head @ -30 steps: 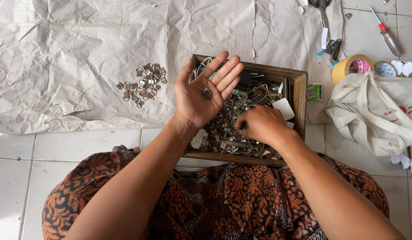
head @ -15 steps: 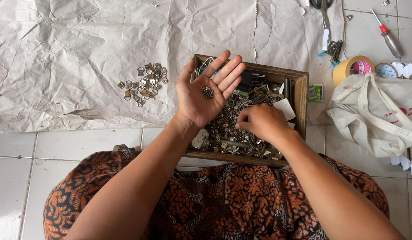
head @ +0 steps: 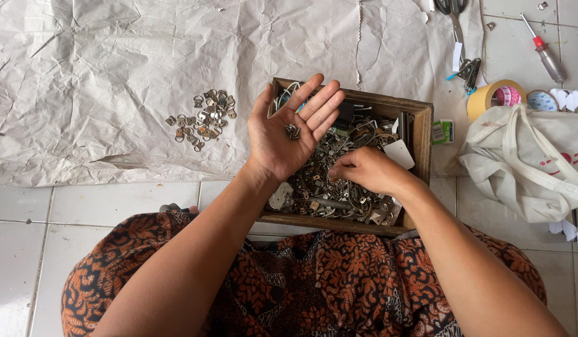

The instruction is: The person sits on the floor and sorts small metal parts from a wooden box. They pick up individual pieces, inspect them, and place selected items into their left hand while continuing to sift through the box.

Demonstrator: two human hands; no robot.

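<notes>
White glazed floor tiles [head: 114,206] with thin grey grout lines are covering the ground. A large sheet of crumpled pale paper [head: 114,62] is lying spread across the upper part of the floor, its creases catching soft, even daylight. Shadows are falling faint and short, and no wall, window or furniture is showing.

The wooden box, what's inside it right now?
The wooden box holds a heap of small metal hardware, a white tag and wires. The right hand digs in; the left hand covers the left part.
</notes>
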